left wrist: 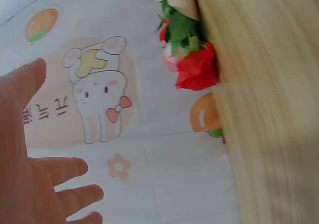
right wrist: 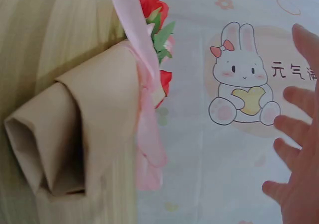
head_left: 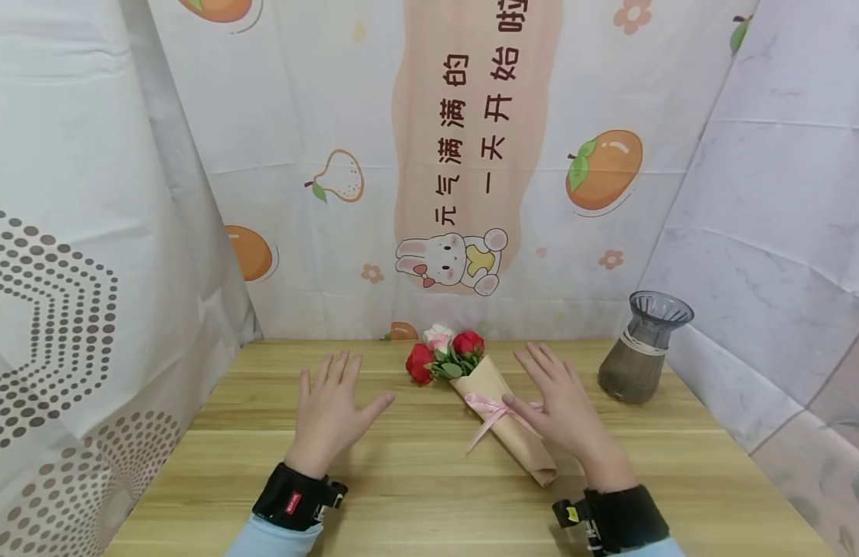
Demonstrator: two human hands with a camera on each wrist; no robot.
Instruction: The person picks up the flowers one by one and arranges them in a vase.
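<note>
A bouquet [head_left: 510, 445] of red and pink-white flowers, wrapped in tan paper and tied with a pink ribbon [head_left: 497, 408], lies slantwise on the table, blooms toward the back. To its left my left hand [head_left: 332, 410] is spread with straight fingers and holds nothing. My right hand [head_left: 567, 406] hovers by the wrap's right side, fingers spread, its thumb overlapping the ribbon in the head view. From the right wrist view, that hand looks apart from the paper wrap [right wrist: 104, 94]. Red petals [left wrist: 197, 69] show in the left wrist view, away from the left fingers.
A grey glass vase [head_left: 634, 360] with a pale band round its neck stands at the back right of the wooden table [head_left: 415, 495]. Printed cloth [head_left: 318, 93] hangs behind the table, with more curtain [head_left: 60, 155] at the left and right sides.
</note>
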